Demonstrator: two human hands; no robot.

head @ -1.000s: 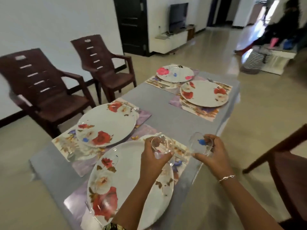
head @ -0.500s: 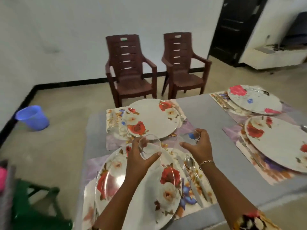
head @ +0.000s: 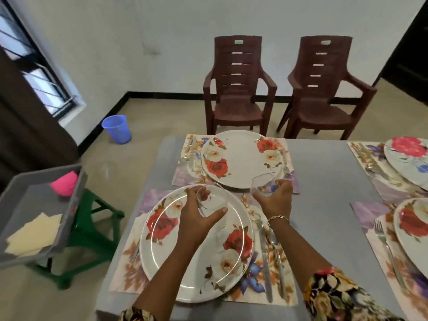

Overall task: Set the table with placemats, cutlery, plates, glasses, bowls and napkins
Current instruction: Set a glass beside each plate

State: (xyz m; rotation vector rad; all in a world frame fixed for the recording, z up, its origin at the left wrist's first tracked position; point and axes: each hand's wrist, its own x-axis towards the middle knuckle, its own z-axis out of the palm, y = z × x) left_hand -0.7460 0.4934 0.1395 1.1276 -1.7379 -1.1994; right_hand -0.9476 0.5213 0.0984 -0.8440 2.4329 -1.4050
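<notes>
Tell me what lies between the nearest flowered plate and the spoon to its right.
In the head view, a silver metal table knife lies on the floral placemat between the round white rose-patterned plate and the metal spoon.

The tumbler (head: 214, 201) is clear glass, the plate (head: 155, 258) glossy, the knife (head: 264, 258) shiny metal, the table (head: 324, 181) matt, the chair (head: 236, 107) plastic.

The left hand (head: 196, 220) grips a clear drinking glass (head: 214, 202) above the near round white plate with red roses (head: 166, 251). The right hand (head: 276, 201) holds a second clear glass (head: 261, 181) at the near edge of the far floral placemat (head: 185, 177) on the grey worktop (head: 324, 181).
</notes>
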